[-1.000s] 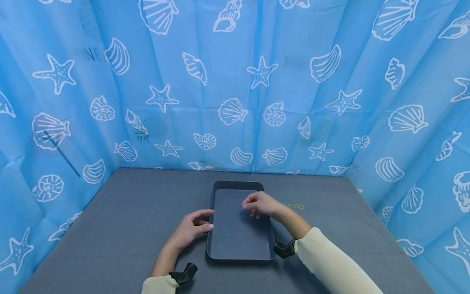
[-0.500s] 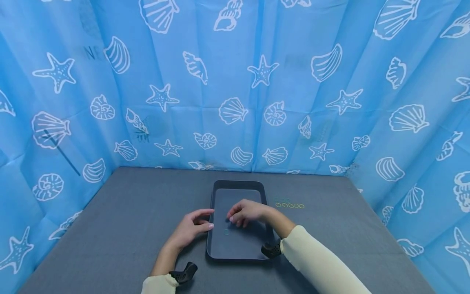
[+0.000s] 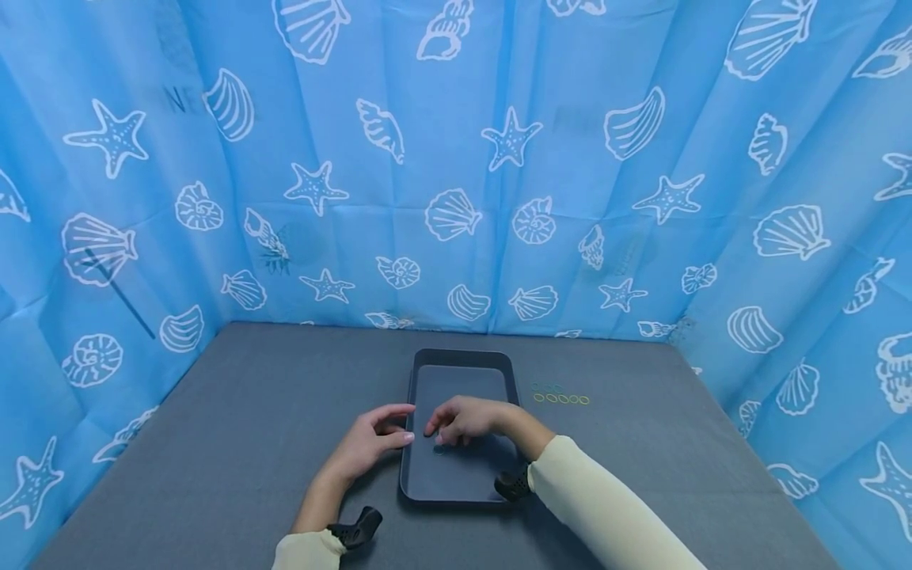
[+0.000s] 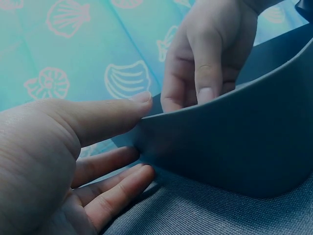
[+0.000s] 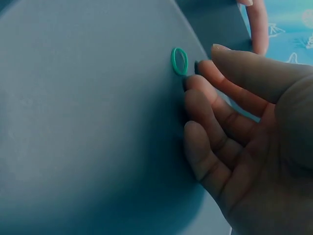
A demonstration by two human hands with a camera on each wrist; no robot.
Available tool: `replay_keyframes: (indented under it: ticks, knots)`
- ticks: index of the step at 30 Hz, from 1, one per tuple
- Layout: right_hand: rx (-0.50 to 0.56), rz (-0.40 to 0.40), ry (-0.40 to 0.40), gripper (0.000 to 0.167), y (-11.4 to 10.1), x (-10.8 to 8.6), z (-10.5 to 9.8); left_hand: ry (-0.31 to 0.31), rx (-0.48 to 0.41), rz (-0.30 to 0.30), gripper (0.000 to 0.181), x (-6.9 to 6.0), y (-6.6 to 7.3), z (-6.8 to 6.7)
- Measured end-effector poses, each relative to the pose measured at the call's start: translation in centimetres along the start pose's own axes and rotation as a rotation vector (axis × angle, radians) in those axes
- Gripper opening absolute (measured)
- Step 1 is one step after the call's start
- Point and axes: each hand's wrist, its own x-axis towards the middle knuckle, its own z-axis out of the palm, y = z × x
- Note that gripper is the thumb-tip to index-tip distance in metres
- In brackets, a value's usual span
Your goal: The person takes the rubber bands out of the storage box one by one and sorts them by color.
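Note:
A shallow dark grey tray (image 3: 463, 484) lies on the table. On its floor is a small green ring like a rubber band (image 3: 438, 450), seen clearly as a green ring (image 5: 179, 61) in the right wrist view. My right hand (image 3: 466, 419) is inside the tray, fingers loosely bent, just beside the ring and holding nothing visible. At the tray's left side is my left hand (image 3: 365, 442). In the left wrist view, its thumb (image 4: 117, 111) meets the rim and the other fingers reach the outer wall.
Right of the tray, several yellow rings (image 3: 563, 399) lie in a row on the grey tabletop (image 3: 285, 380). Behind that row are fainter green rings (image 3: 547, 388). A blue curtain (image 3: 399, 198) with white shells surrounds the table. Black wrist devices (image 3: 359, 529) sit at both cuffs.
My right hand has moved left and nearer across the tray, from its right side to beside the green ring, and its fingers have spread apart. My left hand stays at the rim.

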Motion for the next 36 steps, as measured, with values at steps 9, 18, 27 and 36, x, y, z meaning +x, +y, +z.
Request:
replay_keyframes:
  ticks: [9,18,27,36]
  knots:
    - [-0.065,0.000,0.004,0.015,-0.3,0.1,0.2,0.013,0.014,-0.001,0.041,-0.8,1.5,0.3]
    - [-0.172,0.005,0.033,0.006,-0.6,0.6,0.8,0.009,0.008,0.003,0.042,0.1,-0.1,0.1]
    - [-0.204,0.048,0.063,0.003,-1.1,0.7,1.1,0.008,0.003,-0.004,0.042,0.2,-0.2,0.0]
    - [-0.295,0.060,0.097,0.013,-1.0,0.9,1.3,0.007,0.008,0.005,0.041,0.2,-0.3,0.0]
